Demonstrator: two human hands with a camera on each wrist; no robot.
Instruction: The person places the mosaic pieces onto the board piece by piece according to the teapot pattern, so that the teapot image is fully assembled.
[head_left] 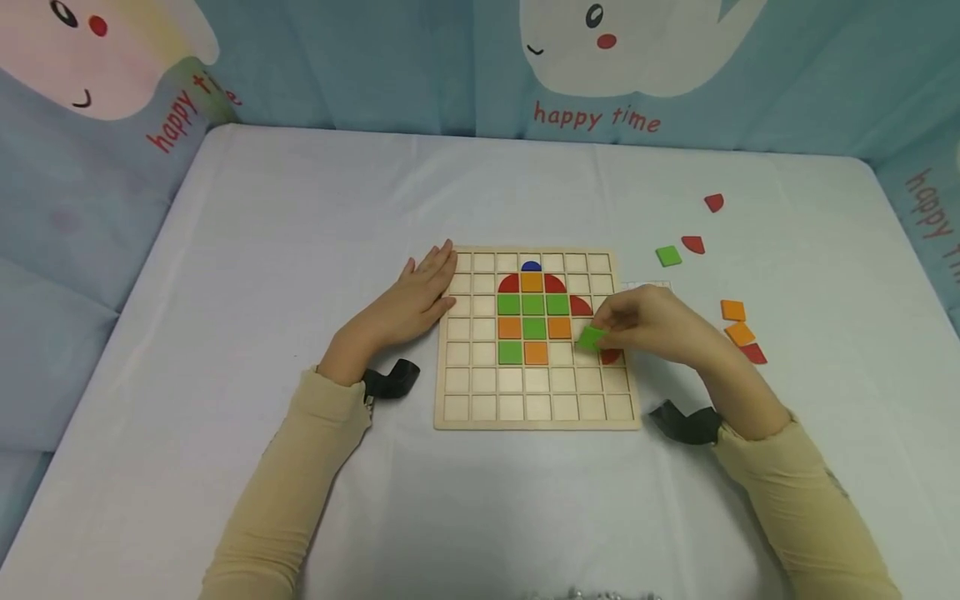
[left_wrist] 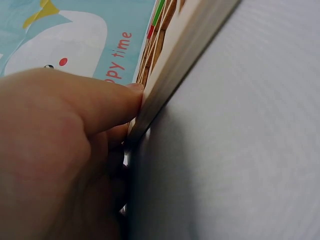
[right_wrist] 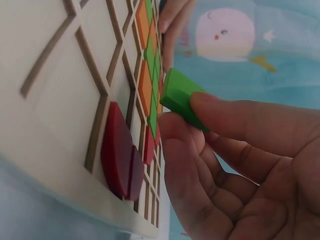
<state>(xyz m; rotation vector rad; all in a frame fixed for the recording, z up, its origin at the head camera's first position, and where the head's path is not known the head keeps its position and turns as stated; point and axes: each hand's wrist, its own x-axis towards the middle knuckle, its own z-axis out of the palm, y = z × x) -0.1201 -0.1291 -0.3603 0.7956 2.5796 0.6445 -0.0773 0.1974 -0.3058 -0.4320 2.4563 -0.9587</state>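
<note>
A wooden grid board (head_left: 523,408) lies flat on the table. My left hand (head_left: 408,302) rests at its upper left edge, fingers fairly straight; the thumb (left_wrist: 112,102) touches the rim in the left wrist view. Between thumb and fingertips, my right hand (head_left: 663,327) pinches a green square tile (right_wrist: 176,95) just above the board's right side. Red quarter-round pieces (right_wrist: 115,150) sit in the board near this hand, partly hidden by it in the head view. Toward the board's upper middle, green tiles (head_left: 533,305), orange tiles (head_left: 536,353), red pieces and a blue half-round (head_left: 531,267) fill several cells.
Right of the board lie loose pieces: a green square (head_left: 668,256), red quarter-rounds (head_left: 714,202) and orange squares (head_left: 732,310). A printed white strip (head_left: 660,285) shows partly behind the right hand. Blue printed cloth (head_left: 420,67) stands along the table's back and sides.
</note>
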